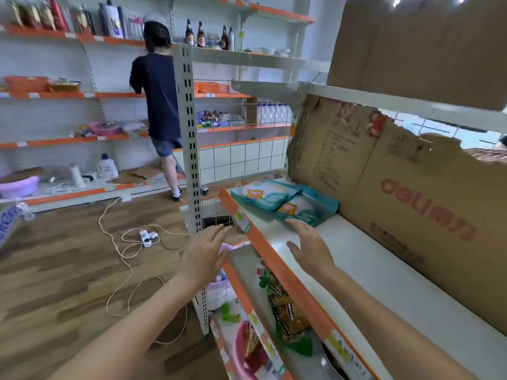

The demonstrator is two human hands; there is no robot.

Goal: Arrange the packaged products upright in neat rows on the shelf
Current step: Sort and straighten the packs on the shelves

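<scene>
Now both hands reach, fingers straight and empty: right hand [310,246] just short of two flat-lying teal packs [285,202] on the shelf [356,259], left hand [204,252] outside its edge. Next, probably: grasp one, stand it upright.

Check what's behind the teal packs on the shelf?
Behind the teal packs a torn cardboard sheet stands along the back of the shelf. Whatever is behind the cardboard is hidden.
</scene>
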